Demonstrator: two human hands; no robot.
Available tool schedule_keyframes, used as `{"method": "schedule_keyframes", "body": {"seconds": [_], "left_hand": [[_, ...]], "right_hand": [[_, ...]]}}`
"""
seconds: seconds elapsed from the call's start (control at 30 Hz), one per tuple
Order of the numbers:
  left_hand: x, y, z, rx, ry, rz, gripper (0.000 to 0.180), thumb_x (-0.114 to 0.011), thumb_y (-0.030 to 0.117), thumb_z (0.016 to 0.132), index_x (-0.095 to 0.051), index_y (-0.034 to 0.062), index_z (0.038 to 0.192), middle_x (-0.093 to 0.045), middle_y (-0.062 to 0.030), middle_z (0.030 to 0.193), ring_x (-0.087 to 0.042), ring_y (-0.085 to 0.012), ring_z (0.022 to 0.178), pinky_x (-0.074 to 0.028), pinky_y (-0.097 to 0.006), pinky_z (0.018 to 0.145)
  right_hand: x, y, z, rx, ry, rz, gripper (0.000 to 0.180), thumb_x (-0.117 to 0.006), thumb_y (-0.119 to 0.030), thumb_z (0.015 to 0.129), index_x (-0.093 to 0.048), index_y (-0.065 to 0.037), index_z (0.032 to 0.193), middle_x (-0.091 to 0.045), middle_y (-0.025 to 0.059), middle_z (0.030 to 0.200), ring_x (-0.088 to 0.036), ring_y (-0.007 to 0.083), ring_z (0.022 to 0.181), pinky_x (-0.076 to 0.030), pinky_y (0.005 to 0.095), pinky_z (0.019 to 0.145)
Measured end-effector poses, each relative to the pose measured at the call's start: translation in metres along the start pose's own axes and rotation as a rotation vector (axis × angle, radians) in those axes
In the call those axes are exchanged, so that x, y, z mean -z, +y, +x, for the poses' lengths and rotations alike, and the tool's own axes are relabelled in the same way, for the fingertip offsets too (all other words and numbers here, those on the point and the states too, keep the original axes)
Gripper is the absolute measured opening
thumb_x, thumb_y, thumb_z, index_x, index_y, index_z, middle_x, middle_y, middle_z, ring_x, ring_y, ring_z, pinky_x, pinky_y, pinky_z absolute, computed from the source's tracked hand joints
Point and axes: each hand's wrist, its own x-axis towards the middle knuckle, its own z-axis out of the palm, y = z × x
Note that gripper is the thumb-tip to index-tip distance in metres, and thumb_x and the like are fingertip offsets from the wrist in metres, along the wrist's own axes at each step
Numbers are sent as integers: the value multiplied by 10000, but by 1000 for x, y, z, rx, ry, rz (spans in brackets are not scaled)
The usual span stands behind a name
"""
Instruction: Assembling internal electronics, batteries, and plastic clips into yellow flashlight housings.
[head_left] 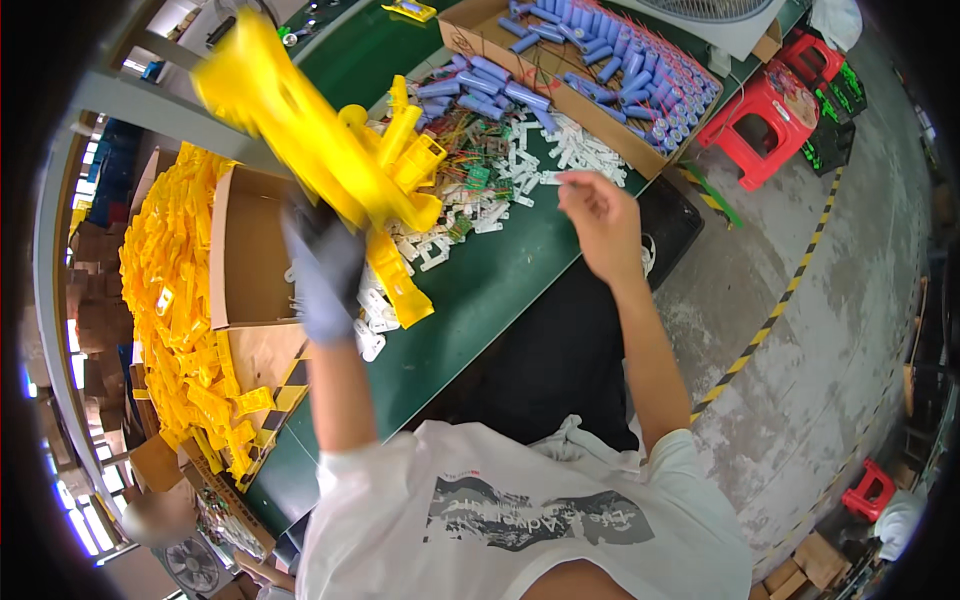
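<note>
My left hand (325, 265), in a grey and black glove, is closed on a long yellow plastic housing (300, 130). Both are smeared by motion, and most of the fingers are hidden. More yellow housings (400, 285) lie around that hand on the green table. My right hand (605, 225) is bare, its fingers bent together over the table's near edge. A small white plastic piece (550, 178) shows at its fingertips, beside a heap of similar white pieces (590, 150). Small green circuit boards (478, 178) with thin wires lie between the hands.
A cardboard box (660, 160) of blue-purple cylindrical cells stands at the back, with loose cells (485, 85) beside it. At left, yellow housings (175, 300) are piled past an open carton (245, 250). A red stool (760, 125) stands on the floor at right. The green table (440, 340) spans the middle.
</note>
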Motion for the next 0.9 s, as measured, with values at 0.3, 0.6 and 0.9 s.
{"method": "schedule_keyframes", "body": {"seconds": [0.3,0.6,0.9], "left_hand": [[-24,-69,-250,698,-261,-554,488,-712,-22,756,-487,37,1185,-589,-53,1112,-581,-145,1044,-467,-319,944],[-30,-65,-185,489,-926,-463,398,-744,72,776,-526,65,1109,-610,-23,996,-579,-111,926,-463,-287,884],[-36,-69,-172,201,-964,-293,346,-713,224,798,-548,55,1051,-643,-125,979,-617,-219,921,-481,-346,839]], "right_hand": [[-46,13,70,179,-270,-619,242,-657,-244,795,-678,-83,975,-690,63,824,-657,226,725,-502,357,672],[-77,1,79,143,-355,-750,439,-724,-372,755,-653,-6,988,-675,103,817,-650,269,760,-495,362,678],[-101,-18,87,449,32,-553,220,-748,-230,761,-672,-42,847,-603,23,673,-543,121,604,-441,284,563]]}}
